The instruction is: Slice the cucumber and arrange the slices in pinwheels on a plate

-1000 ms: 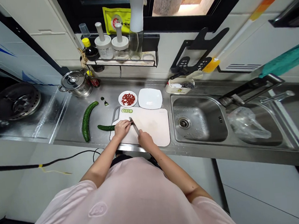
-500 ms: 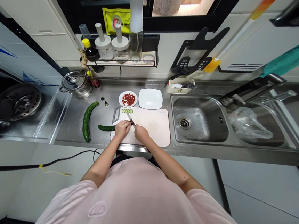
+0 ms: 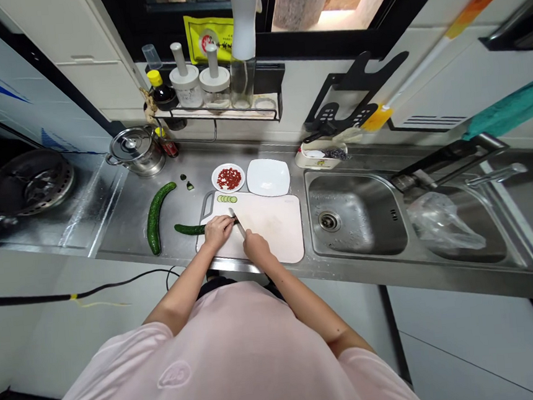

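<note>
My left hand (image 3: 217, 231) rests on a cut cucumber (image 3: 189, 229), which lies across the left edge of the white cutting board (image 3: 269, 232). My right hand (image 3: 256, 247) grips the handle of a kitchen knife (image 3: 237, 221), whose blade stands at the cucumber's cut end, close to my left fingers. A row of cucumber slices (image 3: 226, 198) lies at the board's far edge. A whole cucumber (image 3: 154, 219) lies on the steel counter to the left of the board.
A plate of chopped red chilli (image 3: 228, 178) and a white square plate (image 3: 268, 177) stand behind the board. Left of them are a steel pot (image 3: 135, 151) and cucumber ends (image 3: 186, 182). A steel sink (image 3: 355, 214) lies right, and a condiment shelf (image 3: 219, 114) behind.
My right hand and the knife have moved back toward me since half a second ago, after moving forward before that. My left hand and the cucumber have stayed in place.
</note>
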Tool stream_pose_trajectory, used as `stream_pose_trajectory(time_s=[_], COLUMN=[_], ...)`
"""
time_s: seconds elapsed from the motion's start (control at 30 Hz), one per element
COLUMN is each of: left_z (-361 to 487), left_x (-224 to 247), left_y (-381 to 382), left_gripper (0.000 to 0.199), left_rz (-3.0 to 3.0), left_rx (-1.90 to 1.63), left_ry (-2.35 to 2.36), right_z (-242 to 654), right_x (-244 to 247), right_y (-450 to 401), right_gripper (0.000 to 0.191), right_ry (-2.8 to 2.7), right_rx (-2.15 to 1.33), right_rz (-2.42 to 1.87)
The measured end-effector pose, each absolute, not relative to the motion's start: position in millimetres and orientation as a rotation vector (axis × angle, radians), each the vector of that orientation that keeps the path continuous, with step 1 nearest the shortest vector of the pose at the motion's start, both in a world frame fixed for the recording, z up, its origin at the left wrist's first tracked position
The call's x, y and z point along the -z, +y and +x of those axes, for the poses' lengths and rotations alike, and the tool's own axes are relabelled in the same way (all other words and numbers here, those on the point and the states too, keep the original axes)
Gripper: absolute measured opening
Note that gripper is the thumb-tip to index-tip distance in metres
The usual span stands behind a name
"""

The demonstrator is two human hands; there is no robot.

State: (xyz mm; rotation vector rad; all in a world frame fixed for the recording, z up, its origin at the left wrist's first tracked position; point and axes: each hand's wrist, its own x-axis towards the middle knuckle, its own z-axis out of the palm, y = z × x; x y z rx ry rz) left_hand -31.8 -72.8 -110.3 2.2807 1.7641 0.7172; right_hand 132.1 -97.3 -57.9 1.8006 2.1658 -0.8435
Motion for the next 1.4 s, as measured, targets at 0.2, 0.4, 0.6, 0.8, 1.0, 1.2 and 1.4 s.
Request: stream_pose_trajectory(time_s=[0.2, 0.4, 0.6, 0.8, 1.0, 1.2, 1.4], left_z=[-31, -31, -31, -31, -31, -30, -30], left_x=[109, 110, 111, 110, 110, 109, 109], left_y=[-73, -73, -73, -73, -72, -72, -73], left_gripper=[0.024, 0.023, 0.022, 0.023, 0.022, 0.022, 0.022], left_rz=[2.259, 2.260, 2.266, 2.295, 2.279, 2.267, 2.271], left_rx=[-0.728, -0.722, -0.738, -0.731, -0.749, -0.768, -0.753], left_ry=[1.762, 1.772, 1.770, 1.751, 1.759, 1.761, 1.769], right_z=[139, 132, 125, 121, 131, 138, 132], right_x=[58, 60, 65, 65, 65, 68, 70], right_y=[-106, -95, -87, -85, -98, -108, -103], right_gripper=[0.020, 0.022, 0.024, 0.023, 0.021, 0.021, 0.022], right_ry=[2.180, 2.181, 2.182, 2.195, 2.157, 2.174, 2.169], right_rx=[0.811, 0.828, 0.831, 0.819, 0.793, 0.800, 0.770], right_rz=[1.788, 1.786, 1.817, 1.834, 1.821, 1.800, 1.833])
